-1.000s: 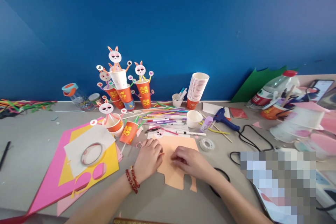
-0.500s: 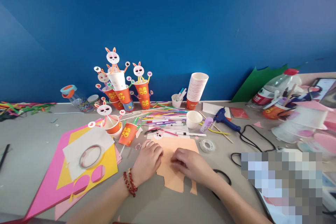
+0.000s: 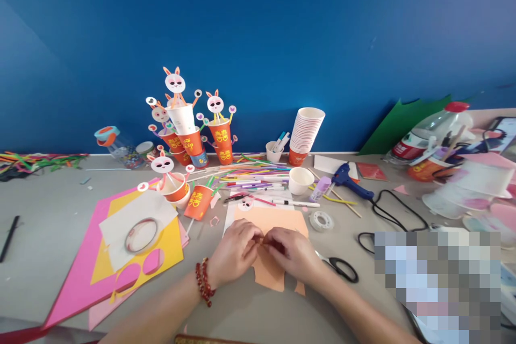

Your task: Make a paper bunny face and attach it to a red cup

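My left hand (image 3: 237,250), with a red beaded bracelet (image 3: 203,282) at the wrist, and my right hand (image 3: 293,253) meet fingertip to fingertip above a peach-coloured sheet of paper (image 3: 269,274). Both pinch at one spot; whatever lies between the fingers is too small and covered to make out. Cut edges show along the sheet's near side. Partly under my right hand lie black-handled scissors (image 3: 343,269). A paper rabbit face (image 3: 245,203) rests just past the sheet, and a clear tape roll (image 3: 321,220) sits to its right.
Paper-cup rabbits (image 3: 173,188) stand at the left behind pink and yellow sheets (image 3: 171,242) with a tape ring (image 3: 141,235). Pens and sticks (image 3: 258,177), a cup stack (image 3: 306,134), a glue stick (image 3: 320,189) and a corded blue glue gun (image 3: 350,181) lie farther back.
Both hands have come together over the peach sheet, fingertips now touching. The scissors beside my right hand show more. The whole view has shifted slightly.
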The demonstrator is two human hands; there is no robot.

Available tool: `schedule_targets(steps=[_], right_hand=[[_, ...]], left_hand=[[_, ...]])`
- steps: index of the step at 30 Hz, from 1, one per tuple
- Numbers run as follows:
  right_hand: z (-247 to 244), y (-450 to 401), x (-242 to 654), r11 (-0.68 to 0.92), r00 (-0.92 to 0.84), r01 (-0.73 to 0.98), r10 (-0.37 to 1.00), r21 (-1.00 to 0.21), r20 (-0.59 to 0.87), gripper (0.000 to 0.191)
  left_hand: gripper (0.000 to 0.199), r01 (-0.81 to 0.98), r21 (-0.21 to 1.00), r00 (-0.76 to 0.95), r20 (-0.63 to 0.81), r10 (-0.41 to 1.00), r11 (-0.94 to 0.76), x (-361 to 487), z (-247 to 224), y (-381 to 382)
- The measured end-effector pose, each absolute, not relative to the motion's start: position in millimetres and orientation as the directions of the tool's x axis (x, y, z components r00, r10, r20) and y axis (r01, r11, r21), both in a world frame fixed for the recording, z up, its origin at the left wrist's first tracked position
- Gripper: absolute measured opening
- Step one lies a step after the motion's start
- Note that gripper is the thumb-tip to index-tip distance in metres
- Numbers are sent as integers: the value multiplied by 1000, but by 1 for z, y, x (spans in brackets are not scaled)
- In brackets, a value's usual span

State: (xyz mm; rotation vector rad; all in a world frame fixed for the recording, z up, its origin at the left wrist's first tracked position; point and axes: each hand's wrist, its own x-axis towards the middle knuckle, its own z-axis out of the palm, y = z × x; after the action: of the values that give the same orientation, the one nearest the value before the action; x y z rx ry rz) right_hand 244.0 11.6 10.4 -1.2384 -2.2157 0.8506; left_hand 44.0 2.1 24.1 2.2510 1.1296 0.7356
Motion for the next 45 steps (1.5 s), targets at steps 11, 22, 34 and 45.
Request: schedule_targets(steps=[11, 22, 34, 45], right_hand=[[4, 11, 242, -51, -383, 122, 919, -991, -94, 13], [5, 7, 238, -235, -388, -73, 902, -969, -190, 26], [9, 6, 237, -253, -395, -83, 897, -964, -201, 39], [5, 8, 236, -219, -408, -76, 897, -973, -170, 37]], left_hand=[[35, 465, 609, 452, 462, 763, -643, 43, 17, -3], [23, 581, 416, 435, 567, 699, -699, 46, 21, -4], [23, 596, 397, 434, 572, 696, -698, 47, 23, -4], [23, 599, 360, 445, 593, 671, -715, 47, 26, -6]])
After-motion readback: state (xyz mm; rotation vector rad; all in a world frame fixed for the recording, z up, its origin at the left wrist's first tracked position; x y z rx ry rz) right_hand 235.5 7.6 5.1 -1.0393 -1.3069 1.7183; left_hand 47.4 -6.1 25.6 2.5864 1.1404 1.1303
